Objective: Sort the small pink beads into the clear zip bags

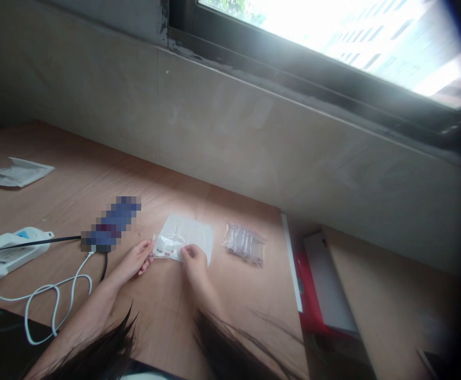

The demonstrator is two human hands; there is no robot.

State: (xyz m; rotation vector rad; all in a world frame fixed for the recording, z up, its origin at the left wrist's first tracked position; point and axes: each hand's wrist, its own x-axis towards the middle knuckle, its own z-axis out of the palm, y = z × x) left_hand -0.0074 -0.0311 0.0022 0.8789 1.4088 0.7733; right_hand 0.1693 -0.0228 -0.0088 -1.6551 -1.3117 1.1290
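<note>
The left hand point(133, 258) pinches the left end of a small clear plastic bag point(169, 245) between thumb and fingers. The right hand point(194, 259) has its fingertips pressed together at the bag's right end, though the view is too small to tell whether they grip the film. The bag sits between the hands, against a white rectangular sheet point(188, 237), and small reddish bits show inside it.

Just right of the sheet lies a second clear plastic bag point(244, 244) packed with small pinkish items, toward the right edge of the light-brown wooden bench point(75, 184). Left of the hands is a pixelated, unreadable blue object point(111, 224). A black cable point(28, 245) runs from it to a white power strip point(8, 256) at the bench's left edge, and a looped white cable point(56, 301) lies near the front edge. A folded white paper packet point(16, 173) lies toward the back-left corner.
</note>
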